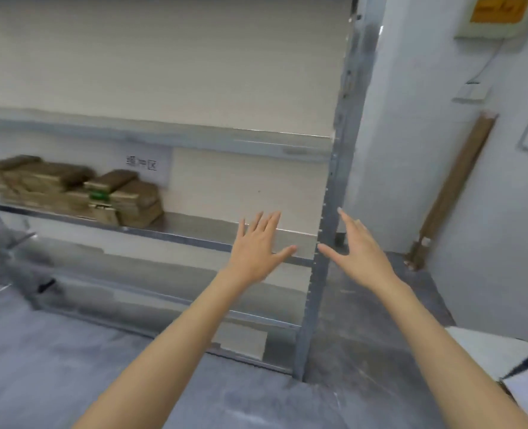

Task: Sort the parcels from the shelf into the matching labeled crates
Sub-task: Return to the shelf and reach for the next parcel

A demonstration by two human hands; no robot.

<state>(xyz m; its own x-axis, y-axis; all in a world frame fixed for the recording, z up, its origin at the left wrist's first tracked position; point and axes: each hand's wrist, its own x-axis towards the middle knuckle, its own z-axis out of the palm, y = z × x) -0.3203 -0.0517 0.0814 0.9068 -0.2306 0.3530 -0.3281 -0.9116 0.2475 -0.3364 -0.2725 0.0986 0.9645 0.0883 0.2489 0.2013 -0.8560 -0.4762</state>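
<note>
**Head view: both hands bare at the shelf, parcels off to the left**

Head camera, single view. Picture is soft with blur, so fine detail is limited.

- Left hand (258, 249): just below frame centre, back of the hand towards me, fingers straight and spread, thumb out towards 3 o'clock. It holds nothing. It sits in front of the front edge of the middle board of the shelf (194, 224); I cannot tell whether it touches the metal.
- Right hand (360, 252): just beside the left, at its 3 o'clock, on the other side of the grey upright post (324, 274). Fingers straight and close together, pointing to about 11 o'clock, thumb out towards 9 o'clock. Nothing in it. The two thumb tips face each other across the post.
- Both forearms are bare and enter from the 6 o'clock edge.
- Parcels (70, 187): a heap of brown flat packs on the middle board, at 9 o'clock in the frame and about 10 o'clock from the left hand, well apart from it. One pack near the front shows a green patch.
- A paper label (142, 164) is on the wall behind the heap, at its 1 o'clock; the characters are too blurred to read.
- Wooden plank (451, 193): leans against the white wall at 3 o'clock.
- A box with a yellow plate (497, 13) is on the wall at 1 o'clock.
</note>
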